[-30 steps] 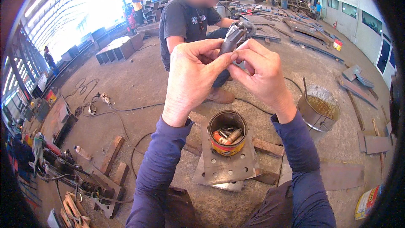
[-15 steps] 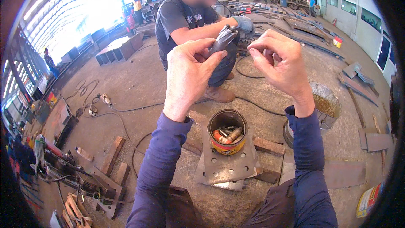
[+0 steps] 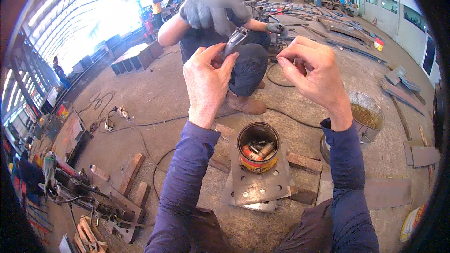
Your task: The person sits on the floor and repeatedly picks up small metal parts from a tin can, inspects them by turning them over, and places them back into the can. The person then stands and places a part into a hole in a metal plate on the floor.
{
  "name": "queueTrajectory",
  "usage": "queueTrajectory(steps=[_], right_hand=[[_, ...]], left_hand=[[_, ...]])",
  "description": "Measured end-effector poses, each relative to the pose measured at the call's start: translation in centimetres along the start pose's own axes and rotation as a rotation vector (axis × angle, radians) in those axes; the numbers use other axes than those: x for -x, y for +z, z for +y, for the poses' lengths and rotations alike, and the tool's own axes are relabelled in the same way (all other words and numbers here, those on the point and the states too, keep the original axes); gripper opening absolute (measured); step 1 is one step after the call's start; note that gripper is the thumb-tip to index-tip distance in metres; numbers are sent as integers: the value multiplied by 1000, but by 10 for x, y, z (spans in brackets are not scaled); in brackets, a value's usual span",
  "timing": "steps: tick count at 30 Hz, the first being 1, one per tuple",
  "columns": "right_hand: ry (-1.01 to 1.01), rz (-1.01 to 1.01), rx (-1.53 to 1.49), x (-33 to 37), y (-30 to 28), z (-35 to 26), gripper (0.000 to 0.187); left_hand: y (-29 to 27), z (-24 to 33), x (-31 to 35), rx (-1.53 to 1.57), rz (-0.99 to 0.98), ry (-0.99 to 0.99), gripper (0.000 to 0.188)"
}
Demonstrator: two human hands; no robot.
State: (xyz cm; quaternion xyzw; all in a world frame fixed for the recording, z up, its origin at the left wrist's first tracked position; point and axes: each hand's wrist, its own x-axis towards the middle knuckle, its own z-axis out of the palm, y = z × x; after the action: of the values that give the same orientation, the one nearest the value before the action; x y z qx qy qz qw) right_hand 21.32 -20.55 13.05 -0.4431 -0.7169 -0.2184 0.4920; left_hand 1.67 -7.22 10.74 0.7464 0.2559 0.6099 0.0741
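My left hand [image 3: 206, 82] pinches a grey steel annular cutter [image 3: 236, 40] between thumb and fingers, its fluted end pointing up and away from me. Level with it on the right, my right hand [image 3: 311, 68] is closed, thumb against fingertips; anything held there is hidden or too small to name. Below both hands stands an open round can [image 3: 258, 165] with several metal pieces and an orange item inside. It rests on stacked steel plates [image 3: 248, 191] with punched holes.
A co-worker [image 3: 253, 70] with grey gloves squats just beyond my hands. Black cable [image 3: 164, 119] snakes across the floor. A metal bucket [image 3: 368, 117] stands right, wooden blocks [image 3: 132, 173] lie left, and a machine [image 3: 93, 194] with a plate sits at lower left.
The co-worker has turned and raised a gloved hand in front of the upper body. My left hand with the cutter has shifted slightly left and down; my right hand keeps its pinch.
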Motion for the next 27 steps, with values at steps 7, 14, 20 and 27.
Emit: queueTrajectory(steps=[7, 14, 20, 27], right_hand=[[-3, 1, 5, -1, 2, -2, 7], [2, -36, -12, 1, 11, -4, 7], [-37, -49, 14, 2, 14, -1, 8], [0, -68, 12, 4, 13, 3, 8]], left_hand=[[3, -4, -1, 48, 7, -26, 37], [24, 3, 2, 147, 56, -139, 39], [37, -3, 3, 249, 35, -163, 32], [43, -7, 5, 301, 40, -142, 30]])
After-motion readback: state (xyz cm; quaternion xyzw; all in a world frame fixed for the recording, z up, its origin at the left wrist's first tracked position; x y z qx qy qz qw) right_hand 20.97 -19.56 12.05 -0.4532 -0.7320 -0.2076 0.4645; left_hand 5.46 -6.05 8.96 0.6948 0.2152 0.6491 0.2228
